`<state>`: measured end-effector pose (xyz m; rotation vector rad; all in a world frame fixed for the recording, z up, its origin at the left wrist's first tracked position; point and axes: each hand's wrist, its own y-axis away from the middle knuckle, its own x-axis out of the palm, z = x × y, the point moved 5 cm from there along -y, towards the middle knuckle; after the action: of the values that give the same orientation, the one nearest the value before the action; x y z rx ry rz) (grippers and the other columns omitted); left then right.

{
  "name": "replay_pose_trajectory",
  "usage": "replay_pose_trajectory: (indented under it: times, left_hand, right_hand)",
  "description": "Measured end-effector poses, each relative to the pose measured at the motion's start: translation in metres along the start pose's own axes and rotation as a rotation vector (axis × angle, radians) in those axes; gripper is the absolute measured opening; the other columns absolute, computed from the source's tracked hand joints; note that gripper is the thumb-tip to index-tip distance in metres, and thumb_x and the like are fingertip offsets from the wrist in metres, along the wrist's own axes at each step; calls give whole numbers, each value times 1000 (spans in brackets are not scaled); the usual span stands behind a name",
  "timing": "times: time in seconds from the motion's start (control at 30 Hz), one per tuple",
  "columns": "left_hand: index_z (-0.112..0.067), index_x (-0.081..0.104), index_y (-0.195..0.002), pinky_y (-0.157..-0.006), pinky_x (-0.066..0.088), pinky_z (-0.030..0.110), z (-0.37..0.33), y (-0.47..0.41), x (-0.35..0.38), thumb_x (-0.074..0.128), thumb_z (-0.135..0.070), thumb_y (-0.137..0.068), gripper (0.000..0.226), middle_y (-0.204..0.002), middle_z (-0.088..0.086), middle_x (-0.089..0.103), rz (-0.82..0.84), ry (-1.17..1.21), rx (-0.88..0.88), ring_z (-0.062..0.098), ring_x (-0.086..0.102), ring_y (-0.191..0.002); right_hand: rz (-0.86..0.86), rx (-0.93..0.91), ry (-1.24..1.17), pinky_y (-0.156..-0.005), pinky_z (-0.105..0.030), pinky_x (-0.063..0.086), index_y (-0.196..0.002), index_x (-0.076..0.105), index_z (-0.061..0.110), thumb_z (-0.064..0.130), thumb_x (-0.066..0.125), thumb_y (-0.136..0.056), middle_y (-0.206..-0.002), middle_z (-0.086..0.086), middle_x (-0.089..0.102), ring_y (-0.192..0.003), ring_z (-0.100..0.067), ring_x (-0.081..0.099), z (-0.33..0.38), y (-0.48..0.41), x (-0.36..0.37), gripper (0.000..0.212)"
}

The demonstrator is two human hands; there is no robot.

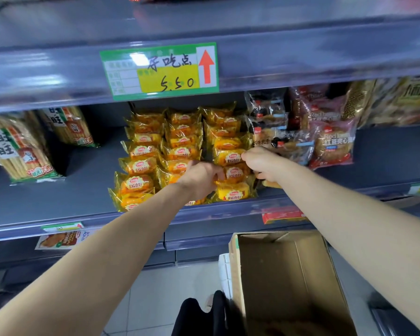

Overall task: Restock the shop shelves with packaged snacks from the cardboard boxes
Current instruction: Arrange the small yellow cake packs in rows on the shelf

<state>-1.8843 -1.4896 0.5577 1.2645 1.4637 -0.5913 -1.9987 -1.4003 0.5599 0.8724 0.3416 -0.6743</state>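
Clamping fingers of left hand (199, 180), right hand (264, 166) on yellow bread packet (234, 174) ends; long axis sideways.

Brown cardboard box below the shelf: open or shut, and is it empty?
Open: the brown cardboard box shows bare inner walls, no snacks in sight. Its dim, blurred bottom cannot be judged.

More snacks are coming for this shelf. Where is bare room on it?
Bare shelf lies between the rice cracker bags and the yellow bread packets, and right of the red bean bread packets. Yellow to red is packed, left hand and right hand there.
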Motion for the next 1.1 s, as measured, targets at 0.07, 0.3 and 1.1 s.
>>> replay_pose_trajectory:
  times: [0.07,0.3,1.1]
  left_hand:
    - [-26,60,-116,-111,19,36,0,-2,2,61,-19,-89,28,-118,-1,62,4,-10,-11,20,51,-114]
    - [-24,28,-146,-116,23,45,5,-7,-16,69,-27,-84,75,-152,3,28,39,207,-54,25,31,-138]
    - [-28,8,-150,-116,21,47,16,-38,-21,64,-61,-75,99,-156,4,13,58,250,-130,29,16,-144]
  right_hand:
    - [10,7,5,-98,-39,41,-143,33,7,23,34,-102,-141,-15,44,-124,-30,46,-1,-2,3,44]
    - [-2,5,-138,-112,-46,30,-148,24,14,32,33,-102,-151,-12,30,-136,-30,33,5,-15,-1,51]
    - [-31,40,-93,-113,-47,28,-151,13,20,45,31,-100,-155,-11,23,-140,-33,26,14,-42,2,59]
